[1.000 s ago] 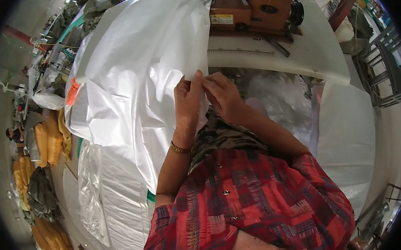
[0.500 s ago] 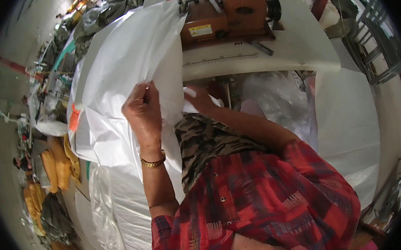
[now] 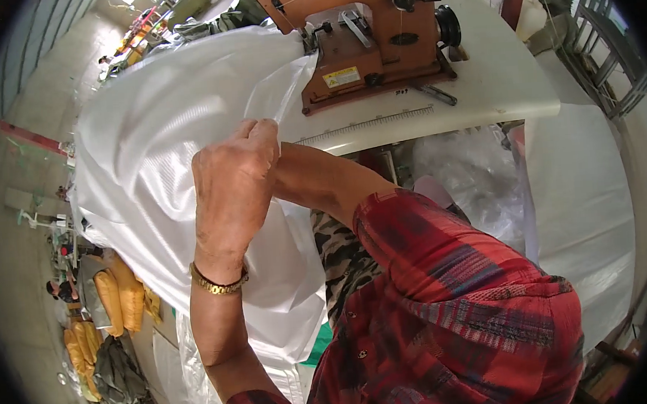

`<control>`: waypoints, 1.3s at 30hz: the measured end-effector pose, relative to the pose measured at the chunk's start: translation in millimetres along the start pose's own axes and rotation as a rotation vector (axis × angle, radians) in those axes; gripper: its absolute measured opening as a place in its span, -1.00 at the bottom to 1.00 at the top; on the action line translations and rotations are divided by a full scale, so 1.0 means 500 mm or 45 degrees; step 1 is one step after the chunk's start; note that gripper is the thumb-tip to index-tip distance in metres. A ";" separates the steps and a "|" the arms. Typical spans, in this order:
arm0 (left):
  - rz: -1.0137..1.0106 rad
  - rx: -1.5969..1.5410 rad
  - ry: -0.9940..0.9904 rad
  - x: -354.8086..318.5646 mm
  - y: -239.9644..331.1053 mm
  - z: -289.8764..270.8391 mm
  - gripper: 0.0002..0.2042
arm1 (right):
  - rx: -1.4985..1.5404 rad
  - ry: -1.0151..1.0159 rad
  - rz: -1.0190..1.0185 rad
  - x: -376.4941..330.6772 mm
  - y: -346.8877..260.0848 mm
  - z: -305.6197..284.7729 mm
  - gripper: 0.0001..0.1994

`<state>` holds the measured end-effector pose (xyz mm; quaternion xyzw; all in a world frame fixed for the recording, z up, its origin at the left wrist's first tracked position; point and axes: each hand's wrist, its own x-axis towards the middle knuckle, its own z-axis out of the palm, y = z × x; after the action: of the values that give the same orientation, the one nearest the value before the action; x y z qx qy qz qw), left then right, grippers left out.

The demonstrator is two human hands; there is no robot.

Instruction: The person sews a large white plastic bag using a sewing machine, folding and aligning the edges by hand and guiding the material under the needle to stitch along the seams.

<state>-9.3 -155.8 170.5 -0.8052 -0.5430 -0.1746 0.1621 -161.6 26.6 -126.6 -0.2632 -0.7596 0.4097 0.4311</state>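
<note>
A large white plastic-like sheet [image 3: 146, 132] spreads over the left of the table and hangs down in front of me. Its upper right corner reaches the needle area of an orange-brown sewing machine [image 3: 396, 65]. My left hand [image 3: 234, 189] is closed on the sheet's edge, back of the hand up, left of the machine and near the table's front. My right forearm [image 3: 329, 175] crosses to the left, and its hand is mostly hidden behind my left hand, so its fingers cannot be made out.
The pale sewing table [image 3: 492, 89] carries a printed ruler scale [image 3: 363, 126] along its front edge and a small dark metal tool [image 3: 436, 95]. Clear plastic [image 3: 464, 177] lies below. Yellow bundles [image 3: 124, 295] are on the floor at left; a dark metal rack [image 3: 610, 62] stands right.
My right hand has come up from below the table edge and across to my left hand. My left hand stays on the sheet, which now spreads wider to the left.
</note>
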 end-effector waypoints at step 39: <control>-0.268 -0.311 0.195 -0.146 -0.059 0.150 -0.80 | 0.013 -0.198 -0.063 -0.034 -0.031 -0.169 -0.53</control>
<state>-54.6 -171.1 72.6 -0.7419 -0.5851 -0.3161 0.0848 -80.2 38.9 -96.2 -0.2094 -0.7950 0.4220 0.3821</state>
